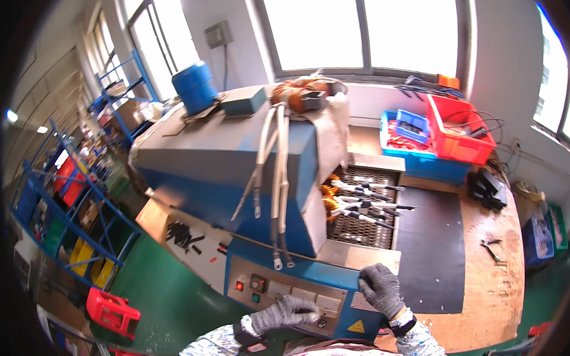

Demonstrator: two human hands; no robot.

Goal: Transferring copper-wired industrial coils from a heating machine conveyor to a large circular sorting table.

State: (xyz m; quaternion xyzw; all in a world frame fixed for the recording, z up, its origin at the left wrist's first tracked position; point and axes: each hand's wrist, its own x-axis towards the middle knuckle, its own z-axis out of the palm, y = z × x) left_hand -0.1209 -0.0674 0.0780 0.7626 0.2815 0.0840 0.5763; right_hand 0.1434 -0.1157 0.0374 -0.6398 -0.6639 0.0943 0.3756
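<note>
Head cam, blue mach., fwd of both hands

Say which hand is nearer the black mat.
Right. The right hand is just left of the black mat; the left hand is farther left, by the control panel.

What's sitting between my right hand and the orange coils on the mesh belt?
In the head view, a flat metal ledge lies nearest your right hand, then a patch of mesh belt before the orange coils.
</note>
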